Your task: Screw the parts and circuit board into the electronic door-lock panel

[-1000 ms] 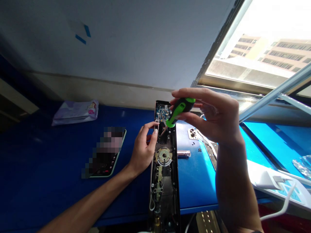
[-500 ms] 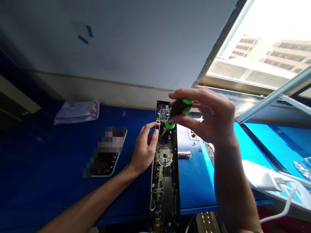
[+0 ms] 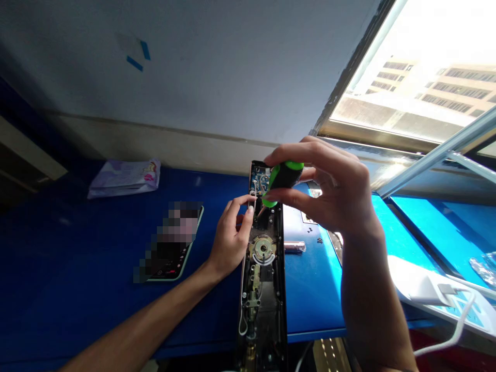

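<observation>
A long black housing (image 3: 271, 294) with a blue circuit board (image 3: 259, 178), a round metal part (image 3: 263, 249) and white cables lies lengthwise, extending past the table's front edge. My right hand (image 3: 325, 186) grips a black and green screwdriver (image 3: 285, 176) above it, the shaft slanting down left into the housing below the board. My left hand (image 3: 231, 232) is at the housing's left edge, thumb and index finger close together by a white cable (image 3: 253, 195). Whether they pinch the cable is too small to tell.
A phone (image 3: 174, 248) and a pale packet (image 3: 124, 178) lie on the blue table (image 3: 96, 243) to the left. Right of the housing are a wrapped cylinder (image 3: 295, 247), small screws (image 3: 319, 240) and a white power strip (image 3: 461, 305). A wall stands behind.
The screwdriver handle has tilted and shifted slightly left and down with my right hand. My left hand stays at the housing's edge.
</observation>
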{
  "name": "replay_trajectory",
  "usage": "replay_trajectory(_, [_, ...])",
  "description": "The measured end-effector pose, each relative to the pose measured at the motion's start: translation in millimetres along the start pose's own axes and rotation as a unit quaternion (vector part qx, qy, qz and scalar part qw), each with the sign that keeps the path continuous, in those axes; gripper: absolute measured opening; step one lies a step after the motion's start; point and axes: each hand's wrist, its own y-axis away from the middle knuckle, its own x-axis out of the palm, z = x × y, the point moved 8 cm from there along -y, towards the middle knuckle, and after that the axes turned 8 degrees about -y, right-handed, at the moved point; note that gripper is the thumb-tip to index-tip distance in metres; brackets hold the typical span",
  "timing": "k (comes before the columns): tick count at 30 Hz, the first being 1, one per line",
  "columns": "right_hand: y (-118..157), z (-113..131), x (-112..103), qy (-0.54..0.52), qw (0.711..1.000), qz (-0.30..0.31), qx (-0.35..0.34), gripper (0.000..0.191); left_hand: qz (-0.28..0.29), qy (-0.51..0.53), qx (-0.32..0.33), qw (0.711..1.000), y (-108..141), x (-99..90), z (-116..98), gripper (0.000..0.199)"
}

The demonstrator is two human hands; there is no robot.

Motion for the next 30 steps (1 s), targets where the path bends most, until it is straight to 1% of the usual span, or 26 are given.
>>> replay_trajectory(2, [1.4, -3.2, -1.8, -0.012, 0.999, 0.001, 0.036, 0.033, -0.001, 0.002, -0.001, 1.000, 0.0, 0.4, 1.0, 0.027])
replay_trajectory(4, [3.7, -3.1, -0.2, -0.055, 0.997, 0.031, 0.051, 0.033, -0.002, 0.004, -0.003, 1.000, -0.1, 0.5, 1.3, 0.027])
replay_trajectory(6, [5.9, 0.5, 2.4, -0.087, 0.993, 0.071, 0.044, 0.034, -0.003, 0.006, -0.002, 1.000, -0.3, 0.4, 0.5, 0.027])
replay_trajectory(9, [6.9, 4.6, 3.1, -0.073, 0.992, 0.101, 0.022, 0.036, -0.003, 0.009, 0.002, 1.000, -0.4, 0.5, -2.0, 0.026])
replay_trajectory(14, [5.6, 7.2, 0.8, -0.012, 0.997, 0.078, -0.012, 0.036, -0.017, 0.004, 0.009, 1.000, -0.2, 0.3, -4.5, 0.025])
replay_trajectory(19, [6.7, 9.2, 0.8, 0.047, 0.998, 0.050, -0.006, 0.034, -0.024, -0.003, 0.026, 0.999, 0.7, 1.0, -4.3, 0.025])
replay_trajectory(24, [5.8, 16.5, 4.1, 0.068, 0.996, 0.053, -0.028, 0.032, -0.032, 0.001, 0.025, 0.999, -0.2, -0.3, -4.7, 0.024])
replay_trajectory(27, [4.9, 13.2, 4.3, 0.068, 0.996, 0.047, -0.017, 0.030, -0.027, 0.017, 0.023, 0.999, -2.2, -0.4, -6.3, 0.023])
replay_trajectory(30, [5.1, 2.9, -3.8, 0.051, 0.999, 0.008, 0.009, 0.031, -0.024, 0.027, 0.020, 0.999, -3.4, -1.4, -7.4, 0.024])
